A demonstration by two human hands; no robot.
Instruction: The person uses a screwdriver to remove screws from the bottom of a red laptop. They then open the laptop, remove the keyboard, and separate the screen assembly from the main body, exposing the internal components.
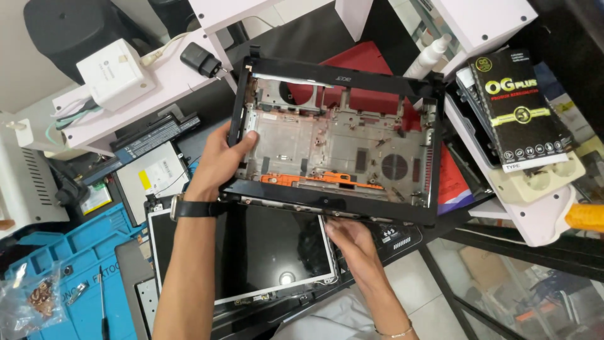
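- A black flat box (513,107) with yellow-green print and a white label strip at its lower end lies on the white shelf (535,220) at the right, tilted, long side running up and down the view.
- A white square box (114,74) sits on the white ledge at upper left; a white panel (153,178) with a small yellow sticker lies below it.
- The laptop shell (333,141) (stripped, with an orange strip along its near edge) is held in mid-view above the laptop screen (251,249); its long axis runs left to right, dipping slightly right, open inside facing the camera.
- The left hand (220,160) is clamped on the shell's left edge, thumb inside, fingers behind.
- The right hand (352,242) sits under the shell's near edge, fingertips hidden, so I cannot tell its grip.
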